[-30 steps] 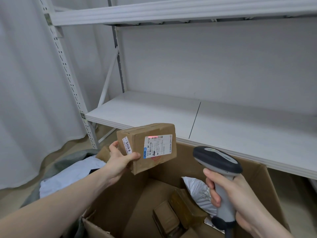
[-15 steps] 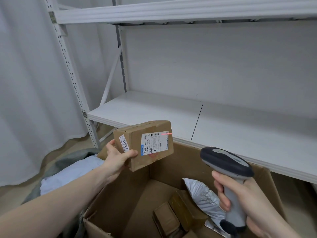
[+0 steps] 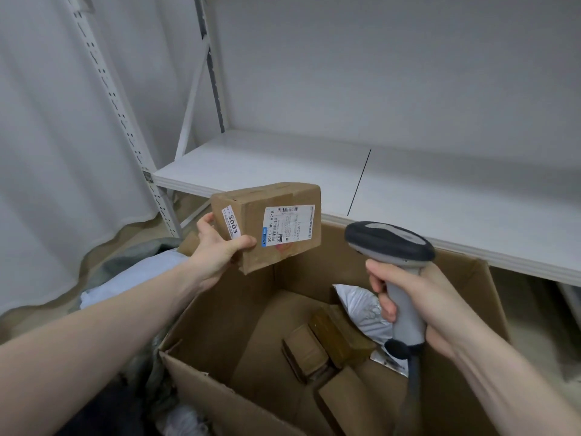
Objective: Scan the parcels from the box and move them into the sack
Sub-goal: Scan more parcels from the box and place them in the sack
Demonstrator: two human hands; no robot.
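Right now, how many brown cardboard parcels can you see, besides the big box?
4 clear ones: one parcel gripped in the left hand, and three inside the big box: two side by side, one nearer. More may be hidden underneath.

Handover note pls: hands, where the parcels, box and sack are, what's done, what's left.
Left hand grips a brown parcel in the air above the box's left rim, label facing the scanner.
Right hand grips the scanner by its handle, aimed at that parcel; no scan line shows on the label now.
Box: open, with several brown parcels and a grey poly mailer inside.
Sack: on the floor to the left of the box, with parcels already in it.
Done: part of the load moved.
Left: confirm this scan, drop the parcel into the sack, then clear the box.
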